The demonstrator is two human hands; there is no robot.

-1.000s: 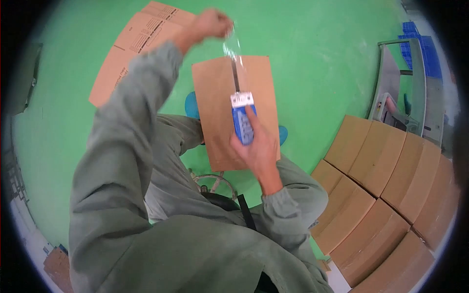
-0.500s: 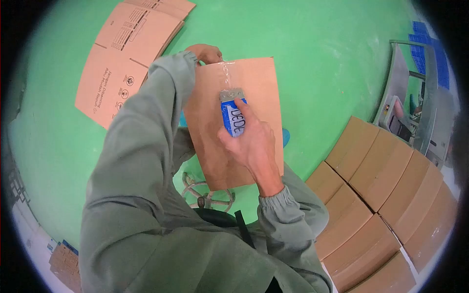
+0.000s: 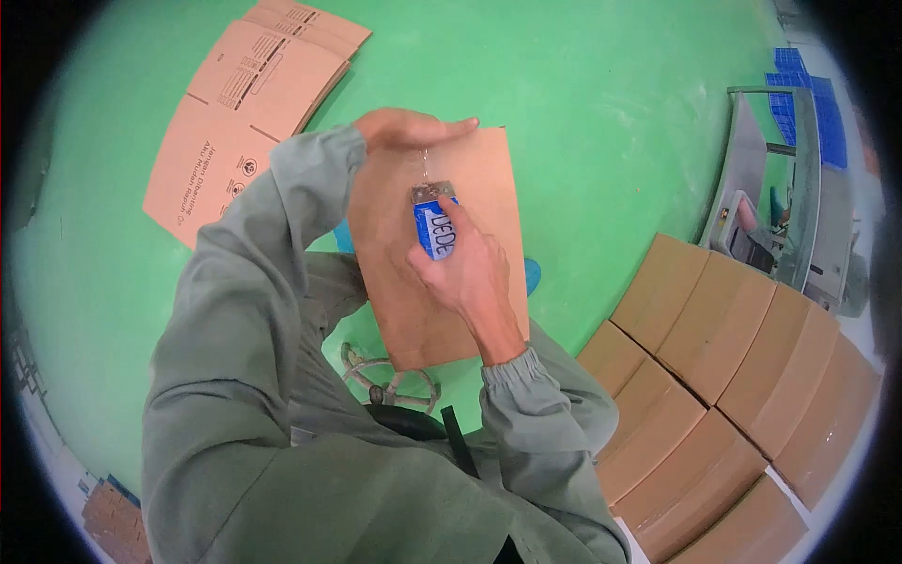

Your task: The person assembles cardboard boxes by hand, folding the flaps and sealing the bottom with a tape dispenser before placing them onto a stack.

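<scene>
Right hand (image 3: 467,277) closed around blue tape dispenser (image 3: 434,228), pressed on upright cardboard box (image 3: 489,202) at lap. Left hand (image 3: 409,129) open, flat along box's top edge. Beyond: flattened cartons (image 3: 235,122) on green floor (image 3: 583,113); sealed boxes (image 3: 723,367) right.

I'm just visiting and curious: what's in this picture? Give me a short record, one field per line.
Left hand: left hand lies flat on the far edge of the cardboard box
Right hand: right hand grips a blue tape dispenser pressed on the box
Tape: clear tape strip runs between dispenser and left hand
Left of the person: flat printed cartons on the green floor
Right of the person: rows of closed brown boxes
</scene>
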